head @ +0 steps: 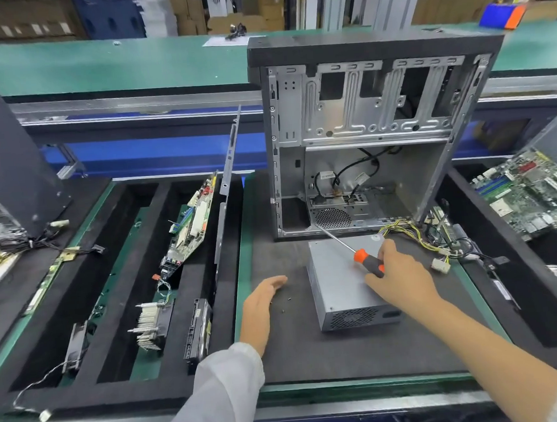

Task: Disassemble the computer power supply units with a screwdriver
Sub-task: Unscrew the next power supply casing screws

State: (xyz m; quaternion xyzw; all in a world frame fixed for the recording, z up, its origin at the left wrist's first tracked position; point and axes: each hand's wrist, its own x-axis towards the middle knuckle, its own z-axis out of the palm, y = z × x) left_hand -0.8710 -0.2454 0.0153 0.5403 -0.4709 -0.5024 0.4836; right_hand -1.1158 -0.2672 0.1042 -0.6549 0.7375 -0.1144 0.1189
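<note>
Dark mat (pixel 300 351): right hand (pixel 398 276) grips screwdriver (pixel 356 253) over power supply (pixel 342 292); left hand (pixel 260 302) flat, empty.

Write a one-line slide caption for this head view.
Right hand holds a screwdriver over the power supply on the mat; left hand rests open beside it.

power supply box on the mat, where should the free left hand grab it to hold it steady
Probably the long left wall of the power supply box, coming in from the left. That side faces the open left hand with only bare mat between. The right hand and screwdriver sit over the top, and the wire bundle trails off the far right corner.
</note>
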